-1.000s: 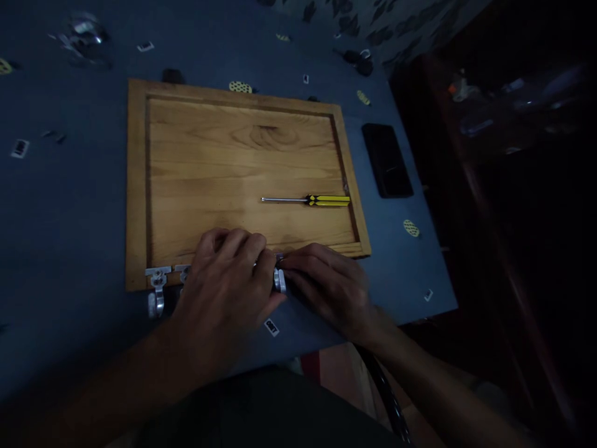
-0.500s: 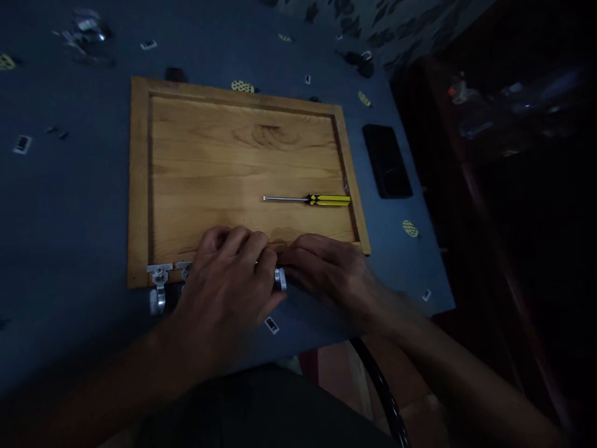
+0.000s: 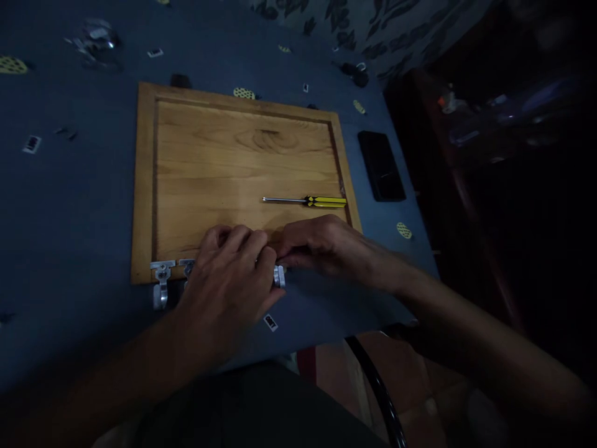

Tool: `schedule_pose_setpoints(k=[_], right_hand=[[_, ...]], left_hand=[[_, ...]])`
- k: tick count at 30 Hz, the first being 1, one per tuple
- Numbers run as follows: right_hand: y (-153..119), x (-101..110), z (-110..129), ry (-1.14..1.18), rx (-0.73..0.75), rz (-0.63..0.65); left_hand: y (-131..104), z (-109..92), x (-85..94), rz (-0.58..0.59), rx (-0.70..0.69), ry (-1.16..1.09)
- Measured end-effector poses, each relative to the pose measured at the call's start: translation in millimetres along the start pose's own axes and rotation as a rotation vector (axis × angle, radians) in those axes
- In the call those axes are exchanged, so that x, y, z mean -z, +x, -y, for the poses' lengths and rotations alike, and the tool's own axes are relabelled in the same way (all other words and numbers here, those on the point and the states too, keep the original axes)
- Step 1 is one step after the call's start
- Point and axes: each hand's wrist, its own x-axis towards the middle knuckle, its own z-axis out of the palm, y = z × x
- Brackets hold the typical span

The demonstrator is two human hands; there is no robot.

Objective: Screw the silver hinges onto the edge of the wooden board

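A framed wooden panel (image 3: 209,174) lies flat with its near edge towards me. On that edge, at the left, sit a silvery metal hook (image 3: 161,280) and, beside it, a second hook (image 3: 187,267) partly covered by my hand. My left hand (image 3: 233,267) is curled over the near edge around another metal hook (image 3: 279,276), whose end shows past the fingers. Right beside it, my right hand (image 3: 321,246) is closed in a pinch at that hook; whatever lies between its fingertips is hidden. A yellow and black screwdriver (image 3: 324,202) rests on the panel.
The panel lies on a blue patterned tablecloth (image 3: 69,218). A black phone-like slab (image 3: 381,165) is to its right, keys (image 3: 357,73) behind. Shiny loose pieces (image 3: 99,40) and small screw-like bits (image 3: 65,132) are at the left. Below the table edge shows a black curved tube (image 3: 375,386).
My right hand has risen slightly and its fingers have drawn into a tighter pinch by the hook. My left hand keeps its hold. The view has shifted a little.
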Motion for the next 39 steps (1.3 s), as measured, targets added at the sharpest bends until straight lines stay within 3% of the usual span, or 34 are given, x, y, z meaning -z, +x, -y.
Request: schedule_pose_setpoints(k=[9, 25, 39], right_hand=[[1.7, -4.2, -9.3, 0.066, 0.034, -0.053], [-18.4, -32.8, -5.7, 0.171, 0.080, -0.318], [-16.1, -31.8, -8.5, 0.180, 0.016, -0.246]], left_hand=[[-0.6, -0.6, -0.8, -0.013, 0.000, -0.002], [-1.7, -0.7, -1.6, -0.028, -0.002, -0.014], [-2.1, 0.8, -0.5, -0.025, -0.011, -0.023]])
